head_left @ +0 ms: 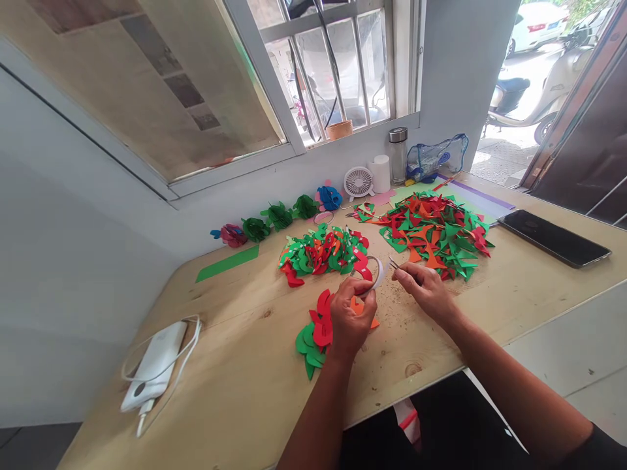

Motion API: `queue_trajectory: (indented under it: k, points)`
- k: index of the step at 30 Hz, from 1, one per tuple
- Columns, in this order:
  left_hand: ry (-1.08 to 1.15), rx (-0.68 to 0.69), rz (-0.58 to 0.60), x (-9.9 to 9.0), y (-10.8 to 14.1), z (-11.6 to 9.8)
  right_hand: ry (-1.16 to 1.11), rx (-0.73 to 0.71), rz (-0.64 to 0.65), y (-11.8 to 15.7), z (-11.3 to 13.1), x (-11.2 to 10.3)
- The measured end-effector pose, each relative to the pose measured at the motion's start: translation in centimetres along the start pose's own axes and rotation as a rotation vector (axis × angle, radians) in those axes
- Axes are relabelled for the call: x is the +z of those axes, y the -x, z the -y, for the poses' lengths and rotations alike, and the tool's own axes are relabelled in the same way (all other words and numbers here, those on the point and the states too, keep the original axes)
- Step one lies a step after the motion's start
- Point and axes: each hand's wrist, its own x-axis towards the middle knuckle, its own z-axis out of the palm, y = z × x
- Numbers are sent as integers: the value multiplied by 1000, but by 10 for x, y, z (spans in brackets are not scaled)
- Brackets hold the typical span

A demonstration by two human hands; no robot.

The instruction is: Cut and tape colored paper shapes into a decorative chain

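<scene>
The table [230,391] had a pale wooden top with dark knots [413,370] and, near its middle, a scatter of brown specks [386,303]. On its left side lay a power bank [159,356] with a white cable [194,339] looped about it. A green strip [228,263] lay toward the far left corner. Along the back edge sat five paper flowers [279,216], a fan [359,183], a white cylinder [381,173], a bottle [398,160] and a clear pouch [435,160]. Two heaps spread before them: cutouts [321,251] in green, red and orange, and, to the right, scraps [435,235] in the same colours, partly over coloured sheets [482,196]. Some petals [308,339] lay nearer the front edge. A phone [553,238] rested screen up on the right.
</scene>
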Motion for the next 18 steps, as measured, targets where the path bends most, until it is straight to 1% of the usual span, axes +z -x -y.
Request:
queue_trajectory:
  k: [6, 13, 18]
  points:
    - [-10, 13, 8, 0, 0, 0, 4, -29, 26, 1, 2, -1]
    - [10, -9, 5, 0, 1, 1, 1, 19, -28, 0, 2, 0]
    - [40, -27, 11, 1, 3, 4, -16, 18, -8, 1, 0, 0]
